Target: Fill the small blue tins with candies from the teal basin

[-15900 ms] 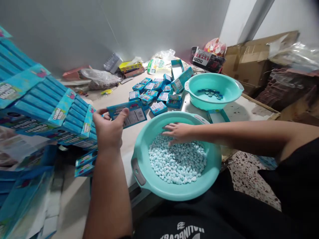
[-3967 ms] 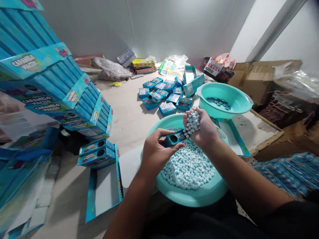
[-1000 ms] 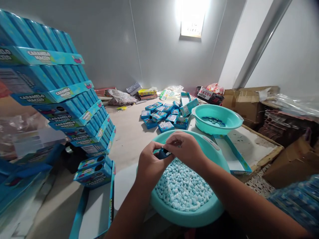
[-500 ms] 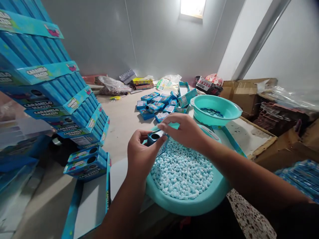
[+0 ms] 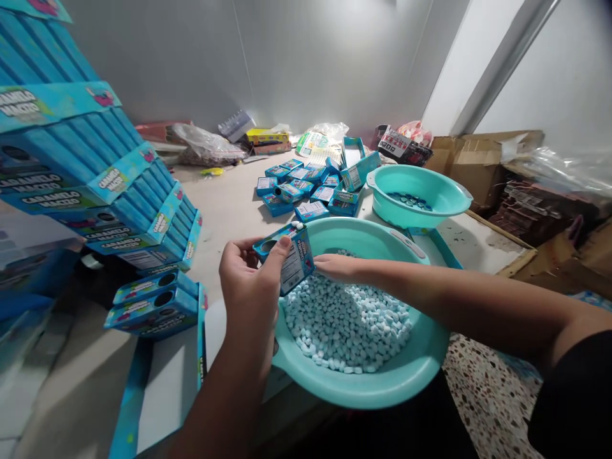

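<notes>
My left hand [image 5: 251, 274] is closed around a small blue candy box [image 5: 294, 264], thumb across its printed front. The box is tilted over the left rim of a turquoise basin [image 5: 363, 392]. A dark round opening shows in its upper side, and a few pale candies rest at its top corner. In the basin lies a heap of light blue and white candies [image 5: 349, 325]. My right hand [image 5: 337, 266] reaches in low over the heap, fingers stretched leftward behind the box; their tips and the thumb are partly hidden.
Stacked display trays of blue boxes [image 5: 109, 166] rise at left. Below them a tray [image 5: 167, 389] holds two boxes. Loose blue boxes [image 5: 310, 210] lie beyond the basin. A second turquoise basin [image 5: 435, 185] contains dark round pieces. Cardboard cartons [image 5: 471, 159] stand at right.
My right hand has left the box top and gone down to the candies in the basin. My left hand has shifted left with the box, now turned to show its printed front.
</notes>
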A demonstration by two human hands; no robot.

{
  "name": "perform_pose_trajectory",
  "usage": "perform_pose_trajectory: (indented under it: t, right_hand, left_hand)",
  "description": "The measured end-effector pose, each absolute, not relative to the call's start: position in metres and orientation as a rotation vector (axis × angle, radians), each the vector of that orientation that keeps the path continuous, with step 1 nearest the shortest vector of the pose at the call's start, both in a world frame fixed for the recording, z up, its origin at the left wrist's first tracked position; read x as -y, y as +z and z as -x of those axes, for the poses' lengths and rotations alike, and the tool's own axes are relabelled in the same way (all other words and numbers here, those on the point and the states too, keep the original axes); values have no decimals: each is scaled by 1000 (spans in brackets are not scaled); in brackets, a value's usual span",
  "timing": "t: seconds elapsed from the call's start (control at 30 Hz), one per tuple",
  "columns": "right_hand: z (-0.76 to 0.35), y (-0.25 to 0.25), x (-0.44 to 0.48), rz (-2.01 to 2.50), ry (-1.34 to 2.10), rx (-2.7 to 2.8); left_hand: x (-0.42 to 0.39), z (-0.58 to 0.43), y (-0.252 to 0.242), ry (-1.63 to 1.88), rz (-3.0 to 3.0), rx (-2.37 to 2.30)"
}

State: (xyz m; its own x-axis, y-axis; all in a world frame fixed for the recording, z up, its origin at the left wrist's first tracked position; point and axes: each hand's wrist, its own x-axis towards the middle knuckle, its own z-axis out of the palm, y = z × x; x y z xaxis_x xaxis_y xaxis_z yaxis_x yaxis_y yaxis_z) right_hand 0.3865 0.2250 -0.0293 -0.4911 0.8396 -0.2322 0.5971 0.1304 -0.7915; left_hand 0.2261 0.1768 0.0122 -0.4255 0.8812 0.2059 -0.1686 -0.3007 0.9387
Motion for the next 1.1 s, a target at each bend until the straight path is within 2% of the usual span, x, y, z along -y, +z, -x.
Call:
perform_pose_trajectory:
  t: [0.17, 0.27, 0.4, 0.53, 0.6, 0.67, 0.87, 1.1]
  right_hand:
    - [-374, -14, -216, 1216, 1733, 2117]
    - [-369, 2, -213, 1092, 1875, 2333]
    - [-374, 9, -217, 1090, 1619, 2451]
    - [-378, -12, -218, 976, 1180, 2431]
    - [-376, -24, -217, 951, 1080, 2434]
    - [-373, -30, -217, 966, 1146, 2408]
    - [-367, -21, -218, 994, 1669, 2254]
    - [-366, -4, -215, 1050, 1770, 2415]
  left_hand:
    - [-178, -223, 7, 1905, -1042, -1141]
    - [-179, -223, 5, 1945, -1063, -1125]
    - [-177, -224, 7, 1949, -1076, -1102]
    - [-174, -226, 13, 1977, -1014, -1068]
    - [-172, -226, 14, 1977, -1004, -1056]
    - [-171, -226, 15, 1965, -1017, -1072]
    - [-172, -226, 15, 1900, -1000, -1114]
    - [-171, -228, 19, 1905, -963, -1135]
